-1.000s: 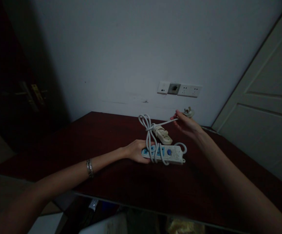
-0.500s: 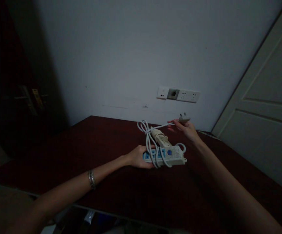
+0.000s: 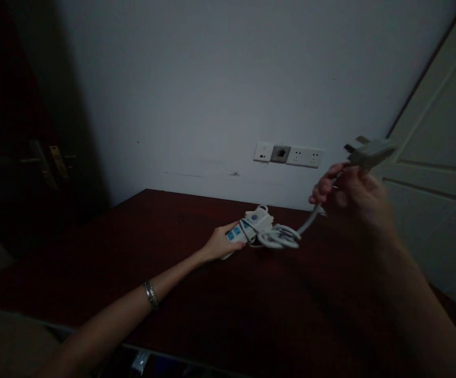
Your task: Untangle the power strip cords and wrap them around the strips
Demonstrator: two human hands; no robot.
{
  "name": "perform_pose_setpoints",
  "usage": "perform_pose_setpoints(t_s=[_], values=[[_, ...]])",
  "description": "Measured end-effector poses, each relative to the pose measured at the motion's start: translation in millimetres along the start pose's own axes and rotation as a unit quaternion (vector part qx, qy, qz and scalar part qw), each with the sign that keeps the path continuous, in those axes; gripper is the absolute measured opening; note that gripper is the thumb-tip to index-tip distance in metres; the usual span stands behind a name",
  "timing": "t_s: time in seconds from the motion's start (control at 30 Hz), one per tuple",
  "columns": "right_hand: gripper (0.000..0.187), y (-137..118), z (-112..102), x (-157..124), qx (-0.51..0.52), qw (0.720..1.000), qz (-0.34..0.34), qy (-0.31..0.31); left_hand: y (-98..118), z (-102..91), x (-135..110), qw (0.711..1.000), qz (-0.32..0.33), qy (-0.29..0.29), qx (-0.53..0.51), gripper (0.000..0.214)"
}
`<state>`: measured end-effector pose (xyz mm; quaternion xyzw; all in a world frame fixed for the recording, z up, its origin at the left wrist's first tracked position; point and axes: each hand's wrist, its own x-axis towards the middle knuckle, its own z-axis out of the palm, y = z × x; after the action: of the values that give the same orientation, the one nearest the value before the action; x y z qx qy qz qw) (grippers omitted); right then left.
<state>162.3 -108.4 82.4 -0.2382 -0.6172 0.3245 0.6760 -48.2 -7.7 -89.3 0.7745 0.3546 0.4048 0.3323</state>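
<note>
My left hand (image 3: 220, 243) is closed around the near end of a white power strip (image 3: 265, 221) with blue sockets and a blue round switch. Grey-white cord (image 3: 278, 237) is wound around the strip and bunched in loops at its right. From there the cord runs up to my right hand (image 3: 359, 197), whose fingers are closed on it just below the plug (image 3: 371, 152). The plug stands above my right fingers, its metal prongs pointing left, and looks blurred by motion.
Beneath my hands is a dark red tabletop (image 3: 165, 226). White wall sockets (image 3: 305, 157) and a grey wall plate (image 3: 280, 153) sit on the wall behind it. A pale panelled door (image 3: 440, 142) is at the right, a dark door with a handle (image 3: 57, 160) at the left.
My right hand has pulled the plug and cord up, to the right and closer to me. The strip has turned in my left hand, and the cord loops have swung to its right.
</note>
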Motion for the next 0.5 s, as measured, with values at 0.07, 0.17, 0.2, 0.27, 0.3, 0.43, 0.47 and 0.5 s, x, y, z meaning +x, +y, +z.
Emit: perform_pose_setpoints(t_s=[0.07, 0.17, 0.2, 0.27, 0.3, 0.43, 0.47, 0.5], values=[[0.017, -16.3, 1.7, -7.5, -0.028, 0.999, -0.037, 0.007, -0.5, -6.1, 4.4, 0.999, -0.02, 0.028, -0.029, 0.07], [0.015, -31.3, 1.5, -9.6, -0.061, 0.994, -0.083, 0.044, 6.6, -14.1, 6.6, 0.999, -0.023, 0.017, -0.026, 0.069], [0.014, -34.1, 1.8, -8.5, -0.06, 0.992, -0.096, 0.053, 10.1, -15.5, 6.8, 1.0, -0.015, 0.007, -0.018, 0.068], [0.014, -37.8, 4.4, -6.3, -0.043, 0.991, -0.117, 0.056, 16.6, -16.0, 7.5, 1.0, -0.005, -0.012, 0.008, 0.065], [0.015, -38.9, 7.0, -6.1, -0.035, 0.991, -0.122, 0.05, 19.0, -15.3, 8.3, 0.999, -0.003, -0.021, 0.025, 0.062], [0.022, -41.5, 19.7, -16.0, -0.049, 0.994, -0.098, -0.001, 22.7, -12.3, 13.4, 0.996, -0.009, -0.003, 0.09, 0.069], [0.024, -41.7, 21.1, -20.2, -0.066, 0.994, -0.089, -0.007, 22.9, -12.5, 14.7, 0.995, -0.01, 0.012, 0.103, 0.075], [0.024, -41.4, 20.9, -24.3, -0.093, 0.992, -0.083, -0.006, 23.2, -13.4, 15.8, 0.993, -0.009, 0.026, 0.115, 0.08]])
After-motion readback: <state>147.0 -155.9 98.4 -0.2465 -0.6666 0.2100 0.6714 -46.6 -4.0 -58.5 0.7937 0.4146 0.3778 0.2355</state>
